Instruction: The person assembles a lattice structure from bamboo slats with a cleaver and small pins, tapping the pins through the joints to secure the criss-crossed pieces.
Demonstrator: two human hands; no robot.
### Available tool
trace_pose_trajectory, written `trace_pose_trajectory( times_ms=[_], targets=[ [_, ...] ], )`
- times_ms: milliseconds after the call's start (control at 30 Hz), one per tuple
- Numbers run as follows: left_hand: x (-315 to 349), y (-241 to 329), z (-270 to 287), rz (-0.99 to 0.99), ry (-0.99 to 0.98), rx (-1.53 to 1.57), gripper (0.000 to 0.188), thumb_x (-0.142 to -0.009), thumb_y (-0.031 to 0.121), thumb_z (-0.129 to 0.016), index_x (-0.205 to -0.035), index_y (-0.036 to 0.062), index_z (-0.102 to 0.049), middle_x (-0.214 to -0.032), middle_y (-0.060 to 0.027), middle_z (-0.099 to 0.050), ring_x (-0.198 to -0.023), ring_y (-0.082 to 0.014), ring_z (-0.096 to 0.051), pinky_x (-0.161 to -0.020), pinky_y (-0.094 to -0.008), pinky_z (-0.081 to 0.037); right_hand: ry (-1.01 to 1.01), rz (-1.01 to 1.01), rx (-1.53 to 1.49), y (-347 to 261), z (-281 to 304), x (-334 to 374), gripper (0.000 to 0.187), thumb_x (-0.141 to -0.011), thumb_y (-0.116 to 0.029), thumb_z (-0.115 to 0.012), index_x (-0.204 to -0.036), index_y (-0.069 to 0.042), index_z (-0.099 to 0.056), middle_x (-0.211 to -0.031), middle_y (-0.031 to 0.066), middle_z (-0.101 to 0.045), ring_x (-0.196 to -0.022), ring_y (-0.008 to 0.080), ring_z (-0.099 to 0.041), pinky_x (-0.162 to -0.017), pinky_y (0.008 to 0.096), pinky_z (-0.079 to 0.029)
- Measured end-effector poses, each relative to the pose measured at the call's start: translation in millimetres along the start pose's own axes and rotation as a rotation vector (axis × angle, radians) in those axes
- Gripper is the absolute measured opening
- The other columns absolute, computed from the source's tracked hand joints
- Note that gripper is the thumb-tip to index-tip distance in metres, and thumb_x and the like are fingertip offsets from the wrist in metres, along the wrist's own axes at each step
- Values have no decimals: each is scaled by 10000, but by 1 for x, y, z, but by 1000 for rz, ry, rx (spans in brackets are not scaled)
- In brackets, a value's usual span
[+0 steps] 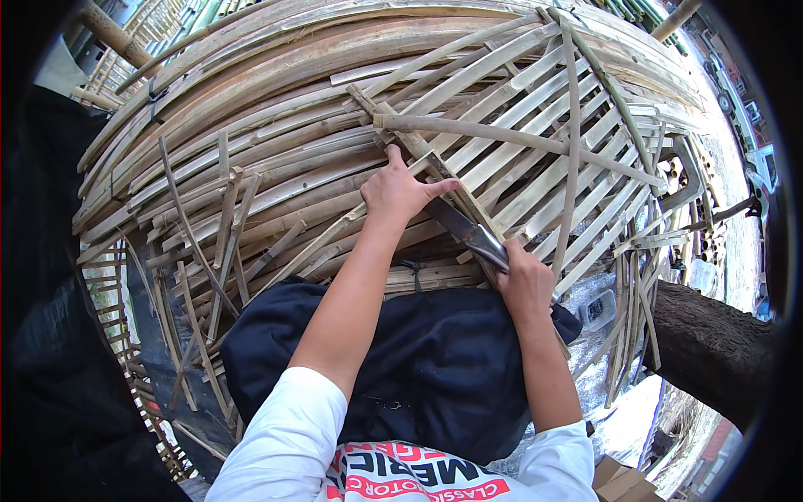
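My left hand [401, 191] is closed around a bamboo strip [418, 149] at the near edge of a slatted bamboo panel [535, 109], its thumb stretched toward the right. To the right and nearer, my right hand [527, 280] grips a large knife. The knife's dark blade [452, 219] lies close along the strip, just below my left thumb, and a shiny metal part [487, 247] runs to my right fist. Whether the blade's edge cuts into the bamboo cannot be seen. A dark cloth [418, 360] covers my lap under both forearms.
Long split bamboo strips [251, 84] are stacked across the far side. Loose short strips [226, 217] lean at the left. A thick tree trunk [711, 343] stands at the right, near a small clear plastic container [597, 309]. A cardboard box [623, 481] sits at the lower right.
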State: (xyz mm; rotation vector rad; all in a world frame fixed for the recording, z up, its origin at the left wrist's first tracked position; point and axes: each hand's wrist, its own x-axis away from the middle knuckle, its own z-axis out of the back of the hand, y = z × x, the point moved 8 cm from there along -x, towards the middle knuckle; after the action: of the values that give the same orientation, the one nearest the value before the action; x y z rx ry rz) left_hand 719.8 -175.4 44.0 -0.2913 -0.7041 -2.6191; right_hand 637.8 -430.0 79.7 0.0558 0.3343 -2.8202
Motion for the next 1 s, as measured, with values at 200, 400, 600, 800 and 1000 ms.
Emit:
trace_pose_trajectory(
  times_ms=[200, 400, 600, 800, 1000],
  targets=[
    [-2, -1, 0, 6, -5, -26, 1577, -393, 1056, -565, -1486, -62, -364, -1076, -260, -725, -1064, -390, -713, -909, -470, -560, -5, -7, 4, 1, -5, 1, 334, -751, -107, -801, -1018, -78, -602, -859, 123, -697, -800, 332, -710, -701, 438, -546],
    [-3, 1, -2, 21, -5, -39, 1553, -385, 1056, -561, -1453, -60, -405, -1078, -255, -728, -1069, -381, -714, -904, -470, -560, -9, -22, 9, 0, -5, 1, 349, -746, -119, -814, -1018, -74, -601, -864, 125, -703, -784, 335, -714, -689, 438, -548],
    [-3, 1, -3, 24, -19, -62, 1578, -384, 1058, -561, -1480, -62, -382, -1086, -249, -729, -1077, -369, -714, -908, -466, -560, 3, -26, 23, 0, -4, 2, 337, -750, -118, -804, -1019, -86, -604, -863, 111, -707, -786, 327, -716, -685, 437, -547],
    [0, 2, -4, 29, -50, -30, 1589, -381, 1058, -566, -1487, -66, -373, -1103, -252, -725, -1092, -367, -709, -916, -463, -558, 10, -29, 21, 2, -5, 3, 318, -754, -101, -781, -1019, -91, -605, -865, 108, -706, -788, 325, -715, -689, 443, -545],
    [-2, 2, -6, 25, -59, -31, 1591, -387, 1050, -583, -1488, -78, -367, -1145, -264, -712, -1107, -370, -704, -924, -471, -557, 11, -28, -9, 2, -1, 3, 311, -744, -88, -776, -1013, -94, -622, -915, 103, -677, -843, 320, -704, -705, 446, -547]
  ],
)
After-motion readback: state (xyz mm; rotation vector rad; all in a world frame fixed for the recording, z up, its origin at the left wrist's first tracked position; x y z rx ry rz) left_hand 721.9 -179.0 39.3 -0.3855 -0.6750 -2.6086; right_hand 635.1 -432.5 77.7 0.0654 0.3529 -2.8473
